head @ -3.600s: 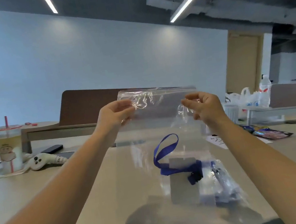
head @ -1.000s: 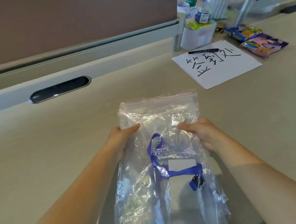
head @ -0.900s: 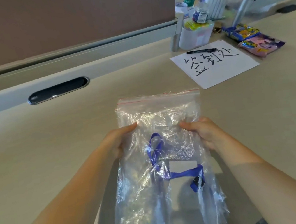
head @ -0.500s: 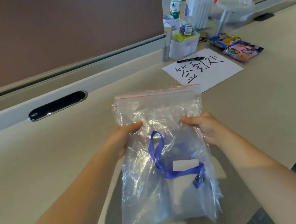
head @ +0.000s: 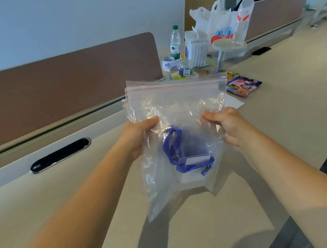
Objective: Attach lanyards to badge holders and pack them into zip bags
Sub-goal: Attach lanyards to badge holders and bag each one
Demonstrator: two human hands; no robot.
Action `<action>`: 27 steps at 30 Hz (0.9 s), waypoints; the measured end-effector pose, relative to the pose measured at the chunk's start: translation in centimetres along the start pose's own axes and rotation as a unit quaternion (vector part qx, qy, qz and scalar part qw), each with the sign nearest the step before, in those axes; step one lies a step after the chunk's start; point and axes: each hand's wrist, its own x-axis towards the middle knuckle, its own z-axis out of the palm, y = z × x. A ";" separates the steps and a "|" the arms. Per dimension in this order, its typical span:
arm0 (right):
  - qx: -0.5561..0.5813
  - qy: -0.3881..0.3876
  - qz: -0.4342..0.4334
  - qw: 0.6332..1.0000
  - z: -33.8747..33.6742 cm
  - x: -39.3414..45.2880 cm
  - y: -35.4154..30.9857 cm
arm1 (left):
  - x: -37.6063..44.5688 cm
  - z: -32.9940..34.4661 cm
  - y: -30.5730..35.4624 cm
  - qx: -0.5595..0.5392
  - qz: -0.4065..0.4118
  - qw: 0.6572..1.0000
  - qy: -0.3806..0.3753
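Left hand: our left hand [head: 139,136] pinches the left side of the zip bag [head: 177,109], thumb in front and fingers curled behind the plastic.
Right hand: our right hand [head: 228,125] pinches the right side at the same height, thumb on the front face.
Zip bag: clear and crinkled, held upright between our two hands above the worktop [head: 292,117]; its red-lined zip strip runs along the top edge, and we cannot tell whether it is sealed.
Lanyard: a blue lanyard [head: 173,145] lies looped inside the lower half of the bag.
Badge holder: a clear badge holder [head: 194,161] sits low in the bag, with the lanyard strap across it and a small clip at its right.
Worktop, far side: behind the bag we see snack packets [head: 242,85], a water bottle [head: 175,43] and a white carrier bag [head: 218,25].
Worktop, left: a dark oval cable slot [head: 59,155] lies below a brown divider panel [head: 59,85].
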 end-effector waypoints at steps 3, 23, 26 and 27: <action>0.023 -0.037 -0.011 0.999 -2.4 0.9 -1.4 | 0.0 2.8 0.6 -0.001 0.022 1.000 0.015; -0.044 -0.208 0.039 0.976 -24.6 7.4 -7.1 | 0.6 26.2 -5.9 -0.069 0.011 0.987 0.142; -0.074 -0.194 0.063 0.976 -26.1 9.6 -6.7 | 2.3 27.9 -7.2 -0.073 -0.009 0.985 0.157; -0.081 -0.190 0.076 0.975 -26.4 10.6 -6.4 | 3.2 28.1 -7.7 -0.077 -0.021 0.983 0.163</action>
